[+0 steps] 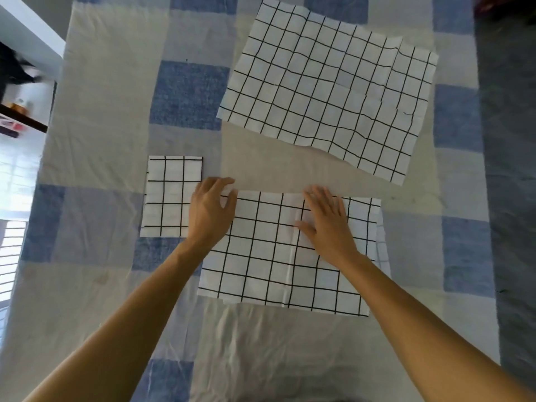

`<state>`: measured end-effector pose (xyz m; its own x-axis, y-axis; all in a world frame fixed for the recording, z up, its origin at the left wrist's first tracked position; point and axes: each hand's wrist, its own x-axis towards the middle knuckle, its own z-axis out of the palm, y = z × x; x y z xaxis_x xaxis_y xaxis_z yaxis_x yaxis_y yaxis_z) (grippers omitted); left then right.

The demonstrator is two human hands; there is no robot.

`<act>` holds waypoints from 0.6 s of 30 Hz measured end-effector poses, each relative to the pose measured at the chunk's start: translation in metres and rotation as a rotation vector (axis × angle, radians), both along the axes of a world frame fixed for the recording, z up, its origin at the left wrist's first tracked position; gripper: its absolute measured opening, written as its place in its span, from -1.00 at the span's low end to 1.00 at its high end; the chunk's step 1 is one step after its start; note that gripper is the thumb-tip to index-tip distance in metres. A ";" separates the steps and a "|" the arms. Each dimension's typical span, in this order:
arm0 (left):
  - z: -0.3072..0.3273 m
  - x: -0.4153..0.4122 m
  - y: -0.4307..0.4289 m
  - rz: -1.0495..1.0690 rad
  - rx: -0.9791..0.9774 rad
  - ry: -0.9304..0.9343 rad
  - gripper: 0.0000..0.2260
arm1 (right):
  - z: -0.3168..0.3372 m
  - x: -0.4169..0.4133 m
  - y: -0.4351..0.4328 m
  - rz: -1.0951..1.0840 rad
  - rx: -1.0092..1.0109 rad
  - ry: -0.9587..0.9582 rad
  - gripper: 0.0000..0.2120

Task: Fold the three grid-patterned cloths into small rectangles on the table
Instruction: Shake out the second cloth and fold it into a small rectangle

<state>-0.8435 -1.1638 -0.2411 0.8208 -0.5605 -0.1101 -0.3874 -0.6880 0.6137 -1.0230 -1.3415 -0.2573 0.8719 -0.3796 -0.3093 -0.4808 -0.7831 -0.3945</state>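
Observation:
Three white cloths with black grid lines lie on the table. A small folded rectangle (171, 195) sits at the left. A large unfolded cloth (327, 85) lies spread at the far right, slightly wrinkled. In front of me lies a half-folded cloth (266, 256) with a vertical crease near its middle. My left hand (211, 210) rests on its far left corner, fingers loosely bent. My right hand (327, 224) lies flat on the cloth right of the crease, fingers spread.
The table is covered with a blue, grey and cream patchwork sheet (110, 111). Its left edge drops off to a tiled floor (14, 181) and a dark shelf (23, 120). A dark grey strip (510, 140) runs along the right side.

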 end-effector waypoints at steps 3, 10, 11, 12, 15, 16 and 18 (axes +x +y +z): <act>-0.005 0.000 -0.014 -0.272 0.124 -0.109 -0.67 | -0.001 -0.010 -0.016 -0.224 -0.133 -0.114 -0.56; -0.011 -0.021 -0.049 -0.420 0.215 -0.118 -0.67 | 0.007 -0.037 -0.049 -0.710 -0.201 -0.077 -0.64; -0.011 -0.024 -0.054 -0.428 0.218 -0.117 -0.68 | 0.009 -0.040 -0.050 -0.740 -0.186 -0.059 -0.63; -0.011 -0.026 -0.059 -0.436 0.219 -0.112 -0.69 | 0.010 -0.044 -0.049 -0.758 -0.171 -0.045 -0.61; -0.012 -0.033 -0.072 -0.463 0.199 -0.095 -0.71 | 0.012 -0.050 -0.048 -0.800 -0.096 -0.050 -0.55; -0.012 -0.035 -0.076 -0.472 0.189 -0.083 -0.71 | 0.012 -0.050 -0.048 -0.802 -0.059 -0.072 -0.53; -0.011 -0.041 -0.085 -0.494 0.160 -0.051 -0.71 | 0.011 -0.046 -0.046 -0.786 -0.007 -0.116 -0.50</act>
<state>-0.8845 -1.2490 -0.2521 0.4693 -0.8618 -0.1924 -0.7164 -0.4990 0.4876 -1.0689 -1.3872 -0.2460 0.3744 -0.8988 -0.2281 -0.8499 -0.2343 -0.4719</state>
